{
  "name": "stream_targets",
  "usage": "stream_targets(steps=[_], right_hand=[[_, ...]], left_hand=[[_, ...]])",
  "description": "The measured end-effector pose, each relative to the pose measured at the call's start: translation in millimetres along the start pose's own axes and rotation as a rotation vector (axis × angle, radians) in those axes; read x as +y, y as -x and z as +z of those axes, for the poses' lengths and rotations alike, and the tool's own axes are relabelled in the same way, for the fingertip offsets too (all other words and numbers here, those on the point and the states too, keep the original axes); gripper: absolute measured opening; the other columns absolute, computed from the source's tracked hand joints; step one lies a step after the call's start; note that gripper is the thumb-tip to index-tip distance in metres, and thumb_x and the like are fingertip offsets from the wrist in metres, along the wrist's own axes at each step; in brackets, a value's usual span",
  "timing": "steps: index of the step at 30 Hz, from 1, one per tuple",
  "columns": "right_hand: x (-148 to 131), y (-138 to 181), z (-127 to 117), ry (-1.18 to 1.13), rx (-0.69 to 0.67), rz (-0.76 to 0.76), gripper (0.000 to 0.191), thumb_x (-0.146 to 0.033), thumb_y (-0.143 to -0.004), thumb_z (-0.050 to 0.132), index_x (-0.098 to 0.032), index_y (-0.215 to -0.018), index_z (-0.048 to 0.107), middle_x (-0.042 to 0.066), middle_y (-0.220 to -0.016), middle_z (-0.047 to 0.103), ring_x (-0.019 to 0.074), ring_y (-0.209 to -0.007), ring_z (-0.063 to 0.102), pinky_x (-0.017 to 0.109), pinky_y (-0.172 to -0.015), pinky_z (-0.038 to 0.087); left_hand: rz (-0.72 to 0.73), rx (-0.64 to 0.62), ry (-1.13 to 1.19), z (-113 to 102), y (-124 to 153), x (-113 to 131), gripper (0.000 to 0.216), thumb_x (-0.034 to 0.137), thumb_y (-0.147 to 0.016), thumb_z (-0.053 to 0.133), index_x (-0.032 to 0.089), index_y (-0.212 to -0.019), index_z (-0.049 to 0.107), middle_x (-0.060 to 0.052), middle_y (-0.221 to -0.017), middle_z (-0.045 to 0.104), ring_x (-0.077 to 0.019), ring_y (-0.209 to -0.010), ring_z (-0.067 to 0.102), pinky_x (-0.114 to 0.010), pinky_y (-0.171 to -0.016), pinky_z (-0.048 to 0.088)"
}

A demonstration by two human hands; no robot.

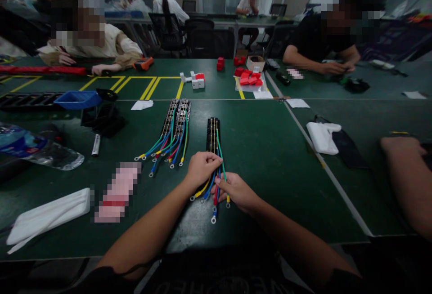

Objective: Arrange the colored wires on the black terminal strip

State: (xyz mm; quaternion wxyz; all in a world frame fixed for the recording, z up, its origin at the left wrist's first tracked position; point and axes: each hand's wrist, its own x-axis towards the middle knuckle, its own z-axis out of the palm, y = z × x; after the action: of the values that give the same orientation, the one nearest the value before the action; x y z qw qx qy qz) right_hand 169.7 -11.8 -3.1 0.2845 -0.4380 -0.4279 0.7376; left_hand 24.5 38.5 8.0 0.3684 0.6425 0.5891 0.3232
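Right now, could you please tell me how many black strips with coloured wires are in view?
3: the left strip and the middle strip, side by side; the third strip, right of them, just beyond the left hand. Others could be hidden.

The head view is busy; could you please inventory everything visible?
Wired strip: 1, black, centre
Wires: several, multicoloured, on that strip
Other wired strips: at least 2, black, centre-left
Bottle: 1, clear, left edge
Flat item: 1, white, front left
Blurred item: 1, pink, front left
Tray: 1, blue, back left
Blocks: several, white-red, centre back
Red parts: several, red, back
Open box: 1, pale, beside red parts
White item: 1, white, right
Tables: several, green, throughout
Chairs: several, black, background
People: several, light or dark clothes, around tables
Left hand: 1, bare, at the wires
Right hand: 1, bare, holding wires
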Motion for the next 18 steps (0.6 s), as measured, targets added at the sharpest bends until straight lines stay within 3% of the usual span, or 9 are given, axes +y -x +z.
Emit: stream_targets(steps=[6, 8, 11, 12, 15, 18], right_hand=[[1.3, 0.7, -0.7, -0.178, -0.008, 0.063, 0.029, -0.042, -0.082, 0.063, -0.014, -0.084, 0.054, 0.005, -0.073, 0.067, 0.0139, -0.056, 0.064, 0.028, -0.055, 0.051], [0.0, 2.2, -0.3, -0.25, -0.019, 0.101, 0.024, -0.037, -0.083, 0.062, -0.014, -0.084, 0.055, 0.006, -0.073, 0.067, 0.0149, -0.058, 0.065, 0.029, -0.058, 0.052], [-1.0, 3.4, -0.3, -0.346, -0.021, 0.144, 0.017, -0.03, -0.086, 0.059, -0.013, -0.086, 0.057, 0.007, -0.072, 0.067, 0.015, -0.061, 0.065, 0.03, -0.061, 0.052], [-0.6, 3.3, -0.6, -0.377, -0.013, 0.156, 0.016, -0.028, -0.086, 0.06, -0.013, -0.086, 0.058, 0.007, -0.072, 0.067, 0.0145, -0.06, 0.065, 0.029, -0.062, 0.052], [2.7, 1.2, -2.2, -0.472, -0.006, 0.135, 0.014, -0.026, -0.087, 0.059, -0.012, -0.083, 0.058, 0.007, -0.074, 0.066, 0.0148, -0.064, 0.066, 0.031, -0.067, 0.053], [5.9, -1.8, -4.1, -0.527, 0.023, 0.128, 0.015, -0.024, -0.09, 0.054, -0.012, -0.084, 0.059, 0.006, -0.074, 0.065, 0.0133, -0.062, 0.064, 0.03, -0.065, 0.053]], left_hand=[[0.027, -0.016, -0.116, -24.8, 9.4, -10.1, 0.038, 0.048, -0.081, 0.057, 0.013, -0.066, 0.059, 0.003, -0.056, 0.051, -0.0088, -0.052, 0.044, -0.02, -0.049, 0.03], [-0.025, -0.159, -0.14, -35.3, 15.5, -11.9, 0.045, 0.054, -0.081, 0.055, 0.014, -0.06, 0.055, 0.003, -0.052, 0.049, -0.0082, -0.048, 0.043, -0.019, -0.046, 0.028], [-0.136, -0.592, 0.068, -48.0, 26.0, -12.5, 0.047, 0.055, -0.083, 0.053, 0.013, -0.063, 0.054, 0.002, -0.052, 0.053, -0.008, -0.044, 0.046, -0.019, -0.043, 0.032], [-0.152, -0.671, 0.131, -50.6, 29.2, -12.6, 0.045, 0.054, -0.082, 0.056, 0.013, -0.063, 0.054, 0.002, -0.053, 0.053, -0.0075, -0.043, 0.046, -0.018, -0.042, 0.033], [-0.225, -0.843, 0.286, -52.9, 35.8, -14.2, 0.039, 0.049, -0.081, 0.061, 0.012, -0.072, 0.056, 0.0, -0.062, 0.059, -0.0072, -0.047, 0.051, -0.017, -0.044, 0.039], [-0.243, -0.863, 0.34, -48.9, 37.1, -16.7, 0.035, 0.045, -0.081, 0.063, 0.012, -0.076, 0.056, 0.0, -0.064, 0.061, -0.0062, -0.046, 0.052, -0.016, -0.043, 0.04]])
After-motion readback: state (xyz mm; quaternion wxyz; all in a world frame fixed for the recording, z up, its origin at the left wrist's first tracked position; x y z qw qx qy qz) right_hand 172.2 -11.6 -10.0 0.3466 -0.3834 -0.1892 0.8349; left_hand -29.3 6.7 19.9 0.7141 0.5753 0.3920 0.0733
